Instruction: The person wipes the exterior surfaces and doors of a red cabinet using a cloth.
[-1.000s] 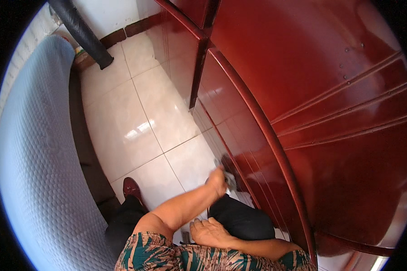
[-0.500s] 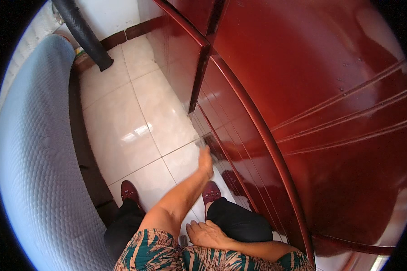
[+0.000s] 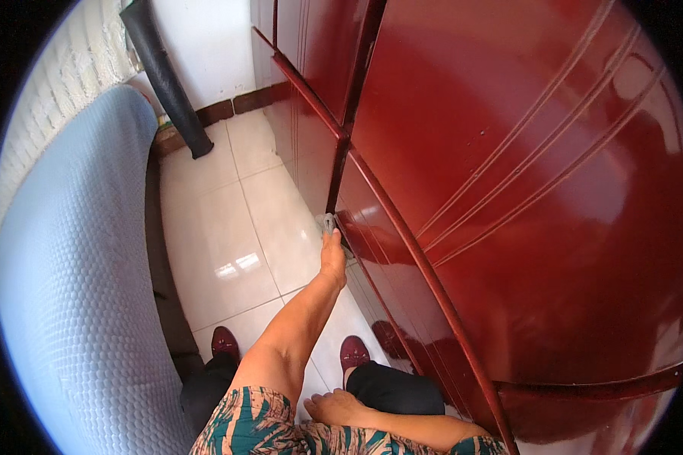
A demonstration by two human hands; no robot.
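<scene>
My left arm stretches forward and down. At its end my left hand (image 3: 332,258) is closed on a small grey cloth (image 3: 328,223), pressed to the bottom of a glossy dark-red cabinet (image 3: 391,220), close to the floor. Part of the cloth is hidden by the fingers. My right hand (image 3: 337,408) lies across the front of my body beside my bent right knee, fingers loosely spread and holding nothing.
Along the left runs a bed (image 3: 76,303) with a light-blue quilted cover. A black pipe (image 3: 171,87) stands by the white wall ahead. Pale glossy tiles (image 3: 212,227) cover the floor between bed and cabinet, and my dark-red shoes (image 3: 354,352) rest there.
My left hand has moved forward with the cloth along the cabinet's foot. The view has shifted, showing more of the far wall. My right hand stays near my knee.
</scene>
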